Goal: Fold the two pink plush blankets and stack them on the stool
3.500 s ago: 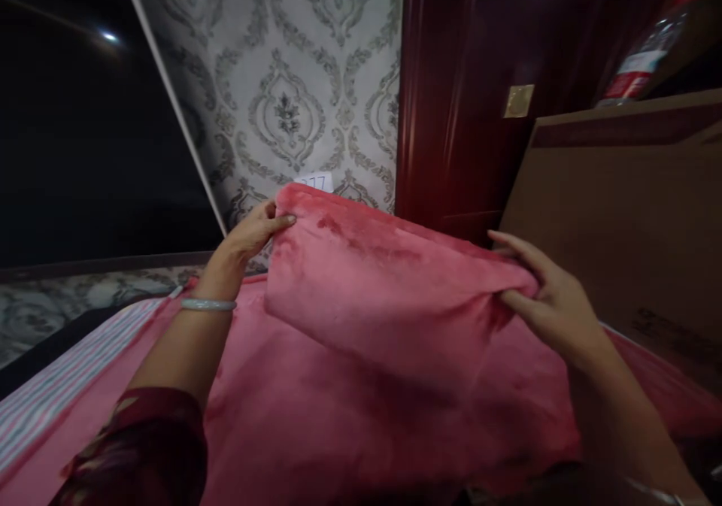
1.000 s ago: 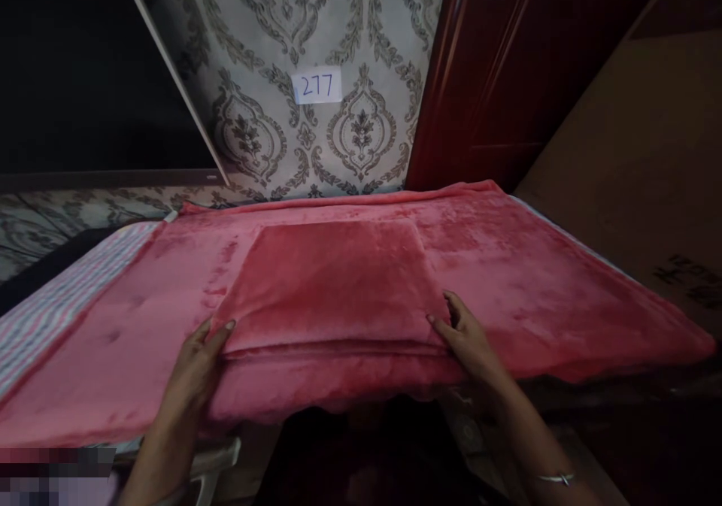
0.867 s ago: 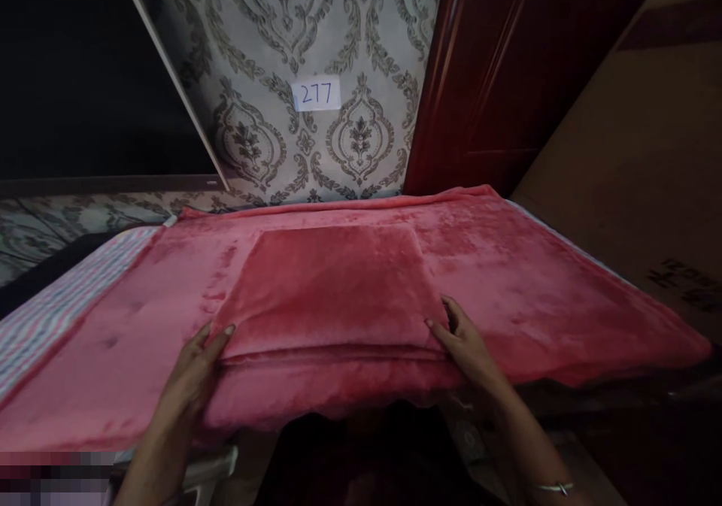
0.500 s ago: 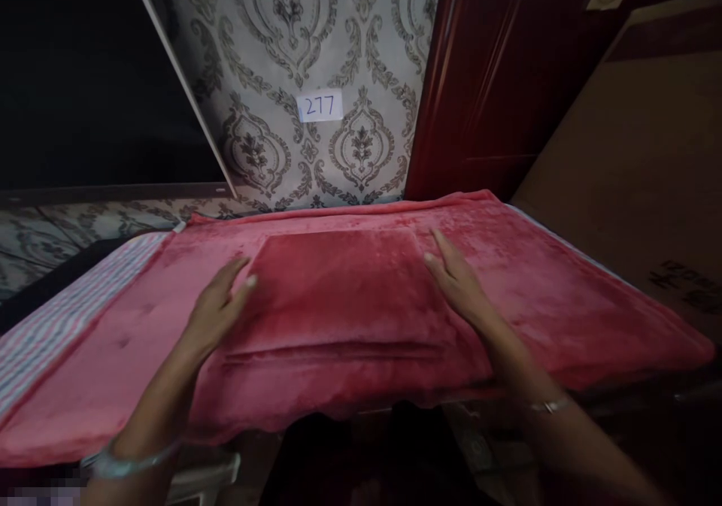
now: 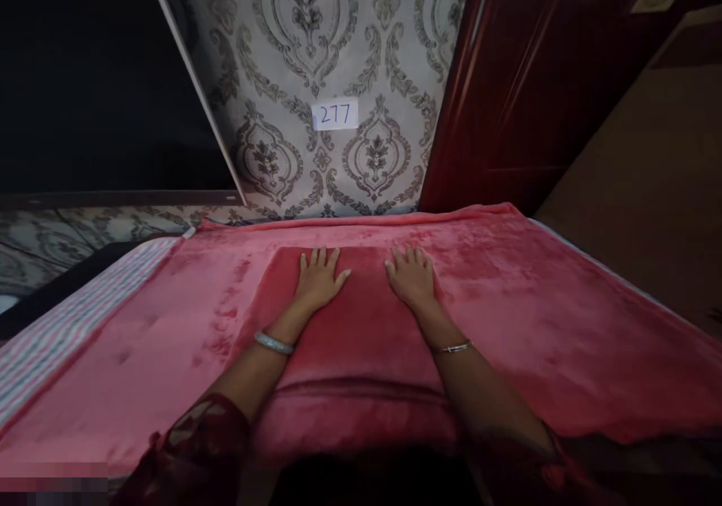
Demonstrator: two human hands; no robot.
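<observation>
A folded red plush cloth (image 5: pixel 361 333) lies flat in front of me, on a larger pink plush blanket (image 5: pixel 519 333) spread over the table. My left hand (image 5: pixel 319 280) rests palm down on the upper left of the folded cloth, fingers spread. On its upper right, my right hand (image 5: pixel 411 273) also lies flat with the fingers apart. Neither hand grips anything. A dark crease runs across the cloth nearer to me, between my forearms.
A striped cloth (image 5: pixel 95 310) shows at the left edge of the blanket. Behind stand a patterned wall with a paper label (image 5: pixel 335 113) reading 277, a dark screen (image 5: pixel 107 85) at left, a dark red door (image 5: pixel 508 85) and a cardboard box (image 5: pixel 648 175) at right.
Both hands have moved inward and forward from the sides of the folded cloth and now lie flat on top of it. The camera view has shifted slightly.
</observation>
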